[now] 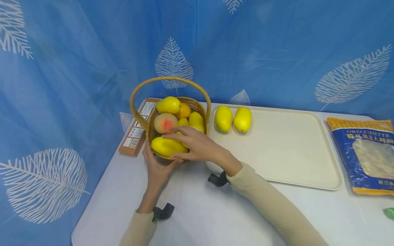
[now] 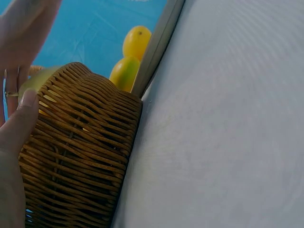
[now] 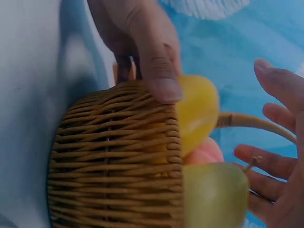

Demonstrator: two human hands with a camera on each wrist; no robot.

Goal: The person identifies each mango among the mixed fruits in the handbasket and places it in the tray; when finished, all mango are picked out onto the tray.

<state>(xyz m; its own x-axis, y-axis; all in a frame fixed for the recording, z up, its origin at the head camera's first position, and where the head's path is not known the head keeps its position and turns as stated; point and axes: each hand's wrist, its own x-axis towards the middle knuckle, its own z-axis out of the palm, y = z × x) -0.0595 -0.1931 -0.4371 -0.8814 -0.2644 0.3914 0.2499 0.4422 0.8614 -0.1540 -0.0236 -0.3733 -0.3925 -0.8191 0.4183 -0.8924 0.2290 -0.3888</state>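
Note:
A wicker basket (image 1: 207, 116) with a tall hoop handle holds several fruits. Among them are a mango (image 1: 169, 105), an orange-coloured fruit (image 1: 184, 111), a peach (image 1: 161, 123) and a yellow fruit (image 1: 167, 147) at the near rim. My left hand (image 1: 157, 171) grips the basket's near left side, its thumb over the rim in the right wrist view. Above the fruit hovers my right hand (image 1: 197, 145), fingers spread and holding nothing. Beside it, in the right wrist view, a greenish fruit with a stem (image 3: 216, 194) pokes over the rim; the head view mostly hides it.
Right of the basket lies a cream tray (image 1: 286, 150) with two mangoes (image 1: 223, 118) at its left end. A blue-and-orange pasta bag (image 1: 366, 153) is farther right, with a small green object (image 1: 389, 213) below. A brown box (image 1: 132, 141) sits left of the basket.

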